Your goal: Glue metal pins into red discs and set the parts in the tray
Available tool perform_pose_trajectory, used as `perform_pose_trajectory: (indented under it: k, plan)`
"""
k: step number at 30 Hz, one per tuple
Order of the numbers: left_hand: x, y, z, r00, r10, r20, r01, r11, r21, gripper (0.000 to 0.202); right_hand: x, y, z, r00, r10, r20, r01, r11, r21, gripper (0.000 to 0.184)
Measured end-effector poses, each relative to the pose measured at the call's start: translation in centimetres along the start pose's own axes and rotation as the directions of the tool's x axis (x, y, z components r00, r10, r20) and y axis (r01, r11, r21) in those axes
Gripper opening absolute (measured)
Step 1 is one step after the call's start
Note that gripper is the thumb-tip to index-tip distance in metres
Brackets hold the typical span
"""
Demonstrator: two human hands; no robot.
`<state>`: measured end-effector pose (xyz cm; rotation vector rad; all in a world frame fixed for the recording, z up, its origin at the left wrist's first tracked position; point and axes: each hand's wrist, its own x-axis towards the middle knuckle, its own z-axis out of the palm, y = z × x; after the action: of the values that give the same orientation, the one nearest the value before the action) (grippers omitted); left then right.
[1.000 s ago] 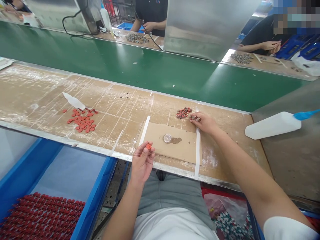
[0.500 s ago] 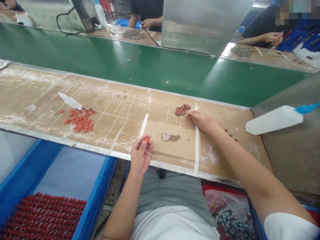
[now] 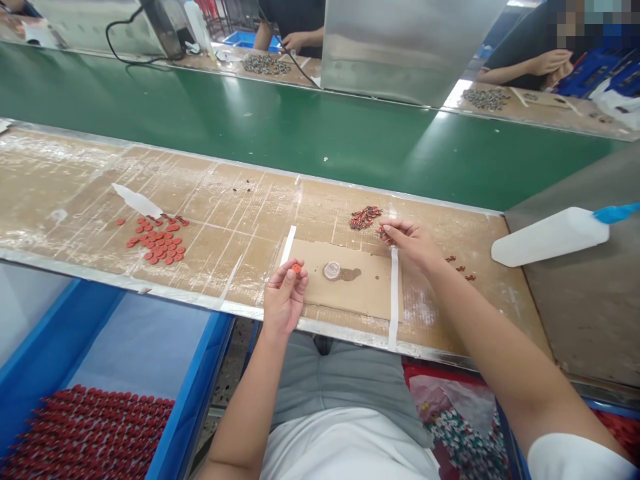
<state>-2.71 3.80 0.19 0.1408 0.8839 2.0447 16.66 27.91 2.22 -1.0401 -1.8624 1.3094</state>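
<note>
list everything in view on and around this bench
green conveyor belt: one, green, beyond the bench
taped cardboard sheet: one, brown, on the bench
clear round cap: one, clear, on the cardboard beside a brown stain
round discs: many, orange-red, loose on the bench at left
small red-and-metal parts: one heap, red and dark, on the bench beyond the cardboard
plastic squeeze bottle: one, white with blue nozzle, lying at right
blue tray: one, blue, below the bench at left, holding rows of red parts
co-workers: two, dark tops, across the belt
left hand: one, pinching a red disc over the cardboard
right hand: one, beside the heap
</note>
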Motion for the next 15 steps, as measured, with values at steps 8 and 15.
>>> perform_pose_trajectory:
  k: [8, 15]
  plan:
    - [-0.4, -0.3, -0.1, 1.0, 0.005, 0.02, -0.006, 0.999, 0.047, 0.028, -3.7, -3.8, 1.5, 1.0, 0.026, 0.012, -0.028, 0.979, 0.2, 0.037]
    - [-1.2, -0.5, 0.1, 1.0, -0.026, 0.017, 0.024, 0.997, 0.07, 0.027, -6.0, -5.4, 2.1, 0.999, 0.047, 0.011, -0.048, 0.963, 0.266, 0.031]
